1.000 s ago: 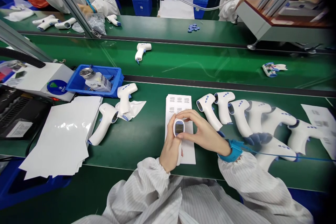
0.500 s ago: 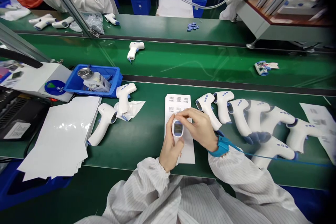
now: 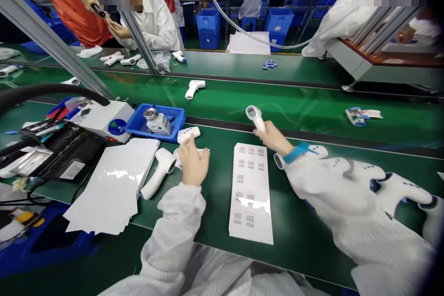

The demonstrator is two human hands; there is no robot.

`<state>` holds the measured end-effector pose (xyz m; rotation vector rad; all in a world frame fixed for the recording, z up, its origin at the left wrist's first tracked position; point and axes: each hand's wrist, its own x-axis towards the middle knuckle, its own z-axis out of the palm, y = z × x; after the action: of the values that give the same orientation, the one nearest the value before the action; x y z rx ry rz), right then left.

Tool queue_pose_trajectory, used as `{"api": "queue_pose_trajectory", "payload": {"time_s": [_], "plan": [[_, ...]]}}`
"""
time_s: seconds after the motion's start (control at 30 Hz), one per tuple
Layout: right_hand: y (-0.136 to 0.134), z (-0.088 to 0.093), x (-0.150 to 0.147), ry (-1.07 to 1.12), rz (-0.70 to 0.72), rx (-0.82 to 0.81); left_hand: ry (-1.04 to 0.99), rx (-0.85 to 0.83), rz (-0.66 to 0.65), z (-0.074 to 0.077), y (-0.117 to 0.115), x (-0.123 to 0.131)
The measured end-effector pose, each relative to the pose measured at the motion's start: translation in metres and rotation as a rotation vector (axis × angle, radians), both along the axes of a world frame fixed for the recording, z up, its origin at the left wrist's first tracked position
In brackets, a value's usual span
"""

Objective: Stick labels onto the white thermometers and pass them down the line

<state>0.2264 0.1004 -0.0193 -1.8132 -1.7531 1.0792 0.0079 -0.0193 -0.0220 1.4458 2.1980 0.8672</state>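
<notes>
My right hand [image 3: 274, 138], with a blue wrist strap, grips the handle of a white infrared thermometer [image 3: 255, 117]. That thermometer is over the green belt, its small screen facing me. My left hand [image 3: 194, 162] is at another white thermometer [image 3: 189, 133] beside the blue tray; its fingers are apart and cover the handle, so contact is unclear. Under that hand a bit of white wrapping [image 3: 178, 159] shows. One more thermometer [image 3: 159, 173] lies just left of my left hand. Between my arms lies a sheet of printed labels [image 3: 251, 194] with some gaps in its rows.
The blue tray [image 3: 131, 125] holds a bottle with a metal cap [image 3: 157, 122]. White sheets [image 3: 104, 189] lie at left. Several thermometers [image 3: 364, 171] lie by my right arm. Another thermometer [image 3: 194, 89] and an opened one [image 3: 362, 116] are on the belt [image 3: 229, 97]. Co-workers sit across.
My hands have parted. The right one carried the thermometer forward over the belt; the left one let go of it and moved left to another thermometer. The view has tilted up.
</notes>
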Motion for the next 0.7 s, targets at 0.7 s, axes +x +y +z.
{"api": "queue_pose_trajectory", "payload": {"time_s": [0.7], "plan": [[-0.060,0.035,-0.038,0.664,0.174,-0.026,-0.011,0.018,-0.211,0.029,-0.037,0.039]]}}
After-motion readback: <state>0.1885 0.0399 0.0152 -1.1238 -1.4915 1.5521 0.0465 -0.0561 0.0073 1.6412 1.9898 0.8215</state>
